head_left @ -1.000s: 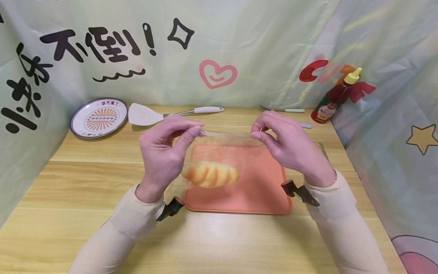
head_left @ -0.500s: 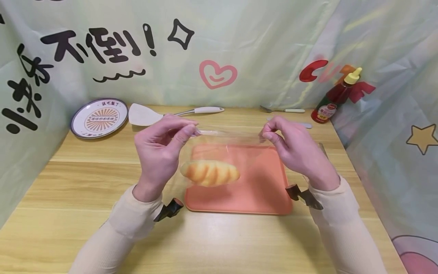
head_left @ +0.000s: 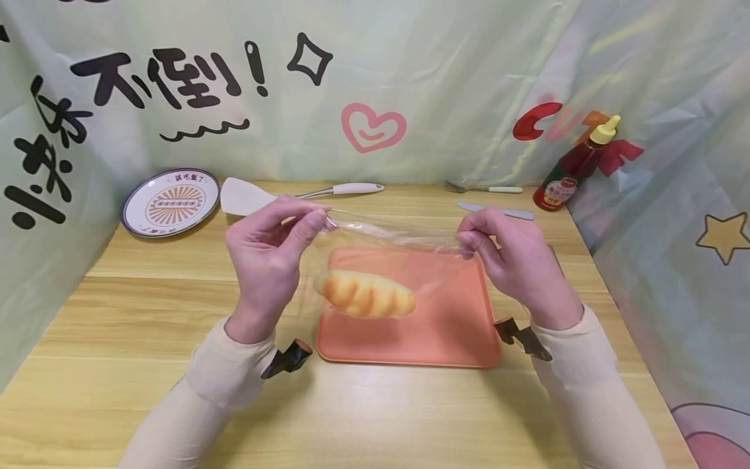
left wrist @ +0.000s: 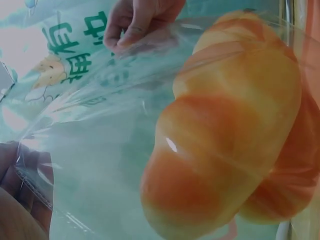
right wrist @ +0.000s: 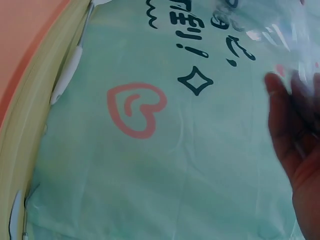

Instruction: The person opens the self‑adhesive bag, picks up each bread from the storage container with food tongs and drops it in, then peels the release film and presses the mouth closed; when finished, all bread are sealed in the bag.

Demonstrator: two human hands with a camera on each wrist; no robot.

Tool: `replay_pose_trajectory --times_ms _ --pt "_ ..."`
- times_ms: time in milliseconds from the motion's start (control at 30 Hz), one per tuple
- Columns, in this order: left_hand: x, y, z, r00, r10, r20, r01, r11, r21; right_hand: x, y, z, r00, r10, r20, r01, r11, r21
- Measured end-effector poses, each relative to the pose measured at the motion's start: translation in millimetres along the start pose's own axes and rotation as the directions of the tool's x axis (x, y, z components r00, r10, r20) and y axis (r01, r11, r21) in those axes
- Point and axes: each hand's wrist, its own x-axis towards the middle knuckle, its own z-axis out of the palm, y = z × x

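A clear plastic bag [head_left: 387, 231] is stretched between both hands above a salmon-coloured rectangular board [head_left: 410, 345]. Inside it lies a golden loaf of bread [head_left: 366, 294] with browned ridges, low in the bag and toward its left side. The left hand [head_left: 265, 257] pinches the bag's upper left edge between thumb and fingers. At the upper right edge, the right hand [head_left: 515, 260] grips the film the same way. In the left wrist view the loaf [left wrist: 220, 120] shows large through the film. Only part of the right hand [right wrist: 300, 150] shows in its own wrist view.
A patterned plate [head_left: 170, 203] and a white spatula [head_left: 246, 195] lie at the back left. At the back right are a fork [head_left: 492, 189], a table knife [head_left: 518, 213] and a red sauce bottle [head_left: 568, 172]. Printed curtains [head_left: 457, 78] enclose the wooden table [head_left: 375, 417].
The hands have drawn apart, the left hand going left and the right hand going right. The bag's top edge is pulled wider, and the loaf has shifted slightly right, its right end lower.
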Motion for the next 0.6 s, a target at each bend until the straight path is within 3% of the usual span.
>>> replay_pose_trajectory --times_ms 167,367,467,600 --pt "0.0 -2.2 -3.7 1.0 -0.024 -0.011 0.024 1.0 -0.002 -2.1 2.2 0.8 0.999 -0.019 -0.036 0.023 0.994 0.107" --pt "1.0 -3.5 -7.8 0.999 -0.032 -0.008 0.032 0.999 0.017 -4.7 5.9 -3.2 1.0 0.01 -0.006 -0.008 0.952 0.307" --pt "0.7 -4.3 -9.7 0.999 -0.045 -0.006 0.045 0.999 0.02 -5.8 6.4 -6.1 0.999 0.038 -0.011 -0.033 0.955 0.295" --pt "-1.5 -5.8 -12.2 0.997 -0.073 -0.003 0.073 0.997 0.024 -7.2 6.3 -9.0 0.998 0.057 -0.004 -0.055 0.984 0.17"
